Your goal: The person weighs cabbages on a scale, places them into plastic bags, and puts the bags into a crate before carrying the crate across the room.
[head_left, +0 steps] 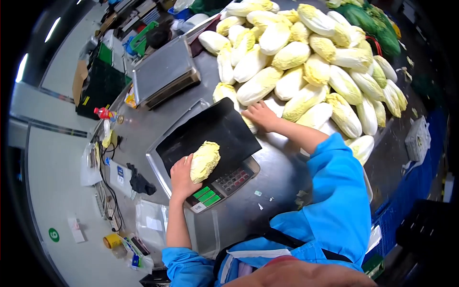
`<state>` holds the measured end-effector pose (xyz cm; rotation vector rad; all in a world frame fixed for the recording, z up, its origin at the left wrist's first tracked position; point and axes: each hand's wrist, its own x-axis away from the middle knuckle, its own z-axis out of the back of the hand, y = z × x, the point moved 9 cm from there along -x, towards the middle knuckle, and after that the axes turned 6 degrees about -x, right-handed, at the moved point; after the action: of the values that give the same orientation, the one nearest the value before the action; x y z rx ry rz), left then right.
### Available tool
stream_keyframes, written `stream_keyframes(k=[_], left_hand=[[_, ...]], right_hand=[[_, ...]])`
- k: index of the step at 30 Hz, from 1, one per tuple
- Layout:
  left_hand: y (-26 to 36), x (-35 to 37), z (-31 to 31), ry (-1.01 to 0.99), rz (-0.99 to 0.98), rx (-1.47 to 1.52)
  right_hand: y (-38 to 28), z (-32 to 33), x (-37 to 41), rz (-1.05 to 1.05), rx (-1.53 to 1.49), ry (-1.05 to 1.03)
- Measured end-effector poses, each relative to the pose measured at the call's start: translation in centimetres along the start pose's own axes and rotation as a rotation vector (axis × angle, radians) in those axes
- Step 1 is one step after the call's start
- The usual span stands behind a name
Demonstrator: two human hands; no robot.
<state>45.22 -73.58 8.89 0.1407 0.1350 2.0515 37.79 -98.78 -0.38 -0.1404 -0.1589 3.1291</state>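
Note:
My left hand (181, 176) is closed around the lower left side of a small yellowish napa cabbage (206, 160). That cabbage is over a black sheet (189, 131), which covers the top of a digital scale with a keypad (233, 180) and green display panels (206, 196). At the near edge of a big heap of napa cabbages (290, 55), my right hand (260, 116) has its fingers curled over another napa cabbage (250, 125), mostly hidden beneath the hand and behind the sheet.
A second, flat-topped scale (162, 69) stands at the far left of the metal table (272, 167). Cables (112, 191), a red-capped bottle (103, 113), a black cloth (140, 181) and plastic bags lie along the left edge. Green net sacks (370, 24) are behind the heap.

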Motion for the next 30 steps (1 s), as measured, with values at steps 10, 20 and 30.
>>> stream_keyframes(k=[10, 20, 30], left_hand=[[0.2, 0.3, 0.3, 0.058, 0.01, -0.007], [0.3, 0.2, 0.3, 0.041, 0.014, -0.03], [2.1, 0.6, 1.9, -0.014, -0.166, 0.041]], right_hand=[[6.3, 6.1, 1.8, -0.265, -0.403, 0.123], [31.5, 16.1, 14.1, -0.967, -0.032, 0.601], [18.7, 14.3, 17.3, -0.384, -1.74, 1.129]])
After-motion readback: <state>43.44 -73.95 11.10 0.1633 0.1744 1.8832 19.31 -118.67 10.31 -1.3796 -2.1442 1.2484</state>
